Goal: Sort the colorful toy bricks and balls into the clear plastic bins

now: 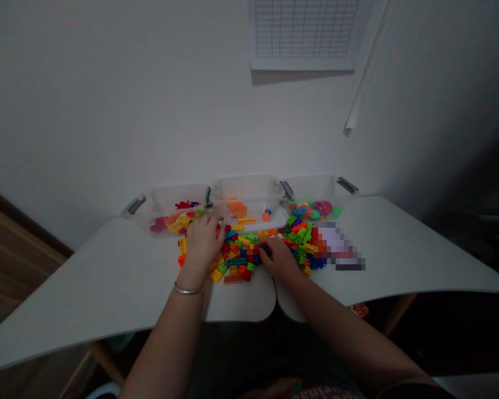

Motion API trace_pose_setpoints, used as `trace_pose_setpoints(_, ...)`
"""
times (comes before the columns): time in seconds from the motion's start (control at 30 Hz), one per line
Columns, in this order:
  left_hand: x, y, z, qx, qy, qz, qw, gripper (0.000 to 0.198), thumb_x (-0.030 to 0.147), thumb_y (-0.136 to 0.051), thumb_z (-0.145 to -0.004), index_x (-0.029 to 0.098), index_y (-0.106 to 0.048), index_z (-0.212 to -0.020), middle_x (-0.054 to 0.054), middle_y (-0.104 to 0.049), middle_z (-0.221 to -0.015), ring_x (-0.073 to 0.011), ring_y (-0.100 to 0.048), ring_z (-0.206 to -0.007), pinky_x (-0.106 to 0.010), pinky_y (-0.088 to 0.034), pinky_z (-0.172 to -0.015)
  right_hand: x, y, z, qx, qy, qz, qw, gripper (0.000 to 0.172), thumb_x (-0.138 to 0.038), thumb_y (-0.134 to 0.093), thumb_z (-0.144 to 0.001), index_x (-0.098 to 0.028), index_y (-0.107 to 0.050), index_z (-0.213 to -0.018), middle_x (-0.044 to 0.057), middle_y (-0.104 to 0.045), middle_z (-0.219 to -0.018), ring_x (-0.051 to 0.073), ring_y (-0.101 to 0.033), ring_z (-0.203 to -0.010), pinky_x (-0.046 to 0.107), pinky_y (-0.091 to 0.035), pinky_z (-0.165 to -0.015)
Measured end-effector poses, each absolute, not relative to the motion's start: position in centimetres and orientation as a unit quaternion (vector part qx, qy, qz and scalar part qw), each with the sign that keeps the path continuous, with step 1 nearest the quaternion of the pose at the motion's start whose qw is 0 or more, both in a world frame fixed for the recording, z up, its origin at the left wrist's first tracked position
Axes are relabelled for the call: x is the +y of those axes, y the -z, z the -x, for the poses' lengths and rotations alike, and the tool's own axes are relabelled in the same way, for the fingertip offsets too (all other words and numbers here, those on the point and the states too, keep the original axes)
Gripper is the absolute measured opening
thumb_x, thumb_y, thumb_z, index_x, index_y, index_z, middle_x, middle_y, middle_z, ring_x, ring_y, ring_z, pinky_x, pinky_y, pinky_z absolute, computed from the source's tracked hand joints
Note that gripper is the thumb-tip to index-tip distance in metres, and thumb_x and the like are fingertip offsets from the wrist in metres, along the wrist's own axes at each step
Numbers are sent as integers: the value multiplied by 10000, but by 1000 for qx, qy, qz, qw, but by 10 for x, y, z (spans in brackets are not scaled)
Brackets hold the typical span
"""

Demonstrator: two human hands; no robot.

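Observation:
A heap of colourful toy building bricks is spread over the middle of the white table. My left hand, with a silver bangle at the wrist, is over the heap's left part, close to the left clear bin. Its fingers are curled, and whatever they hold is too small to make out. At the middle of the heap my right hand has its thumb and fingers bent toward each other among the bricks. What lies between those fingertips cannot be made out.
Along the wall stand a middle clear bin with orange pieces and a right clear bin with mixed pieces. A pixelated patch lies right of the heap. The white tables meet at a gap near my body. A printed grid sheet hangs above.

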State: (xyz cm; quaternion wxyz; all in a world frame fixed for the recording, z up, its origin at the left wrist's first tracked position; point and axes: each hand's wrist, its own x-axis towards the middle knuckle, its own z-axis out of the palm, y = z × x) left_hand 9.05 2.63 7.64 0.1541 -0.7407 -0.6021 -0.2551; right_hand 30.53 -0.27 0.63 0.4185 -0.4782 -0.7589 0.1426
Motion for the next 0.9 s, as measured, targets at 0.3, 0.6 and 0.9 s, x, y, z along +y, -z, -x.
trace_pose_setpoints(0.3, 22, -36, -99, -626, 179, 744, 151, 373, 401, -462, -906, 177, -668, -1122, -130, -659, -1080, -304, -595, -971, -431, -449, -829, -2, -6, -304, -761, -137, 479, 416, 138, -182, -523, -853, -180, -630, -941, 86, -654, -928, 228, -575, -899, 395, -466, -854)
trace_pose_setpoints(0.6, 22, -27, -100, -628, 191, 731, 184, 315, 335, -434, -900, 154, -663, -1017, -144, -657, -1039, -299, -592, -949, -428, -439, -841, -3, -6, -303, -753, -140, 480, 428, 138, -171, -512, -849, -189, -625, -926, 81, -659, -931, 220, -581, -892, 394, -475, -854)
trace_pose_setpoints(0.9, 23, -26, -100, -608, 192, 747, 187, 312, 312, -453, -892, 157, -641, -1088, -143, -693, -1021, -312, -589, -1001, -454, -409, -898, -2, -6, -303, -761, -127, 478, 419, 133, -170, -526, -844, -202, -624, -927, 68, -659, -924, 216, -582, -892, 384, -476, -848)
